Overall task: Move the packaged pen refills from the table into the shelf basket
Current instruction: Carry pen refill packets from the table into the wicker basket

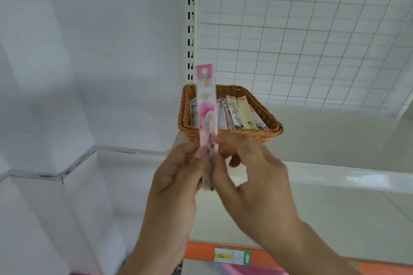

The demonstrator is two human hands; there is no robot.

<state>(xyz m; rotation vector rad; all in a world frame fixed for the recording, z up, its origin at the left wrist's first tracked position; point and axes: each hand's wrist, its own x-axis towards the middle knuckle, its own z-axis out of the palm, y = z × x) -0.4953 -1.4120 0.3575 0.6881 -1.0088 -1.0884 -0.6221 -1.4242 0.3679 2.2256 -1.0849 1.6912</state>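
Pink-and-white printed, long and narrow, the refill pack (206,105) stands upright, its lower end pinched between the left hand (174,176) and the right hand (252,169), while just beyond the fingertips the wicker basket (271,124) on the shelf (335,140) holds several similar packs (237,114) leaning side by side.

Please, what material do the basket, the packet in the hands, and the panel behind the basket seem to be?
Basket: woven wicker or rattan-look plastic, tan; the plaited strands show. Packet: probably thin glossy plastic film with pink print, though it is blurred. Panel: looks like white-coated metal wire, a grid of thin crossing rods.
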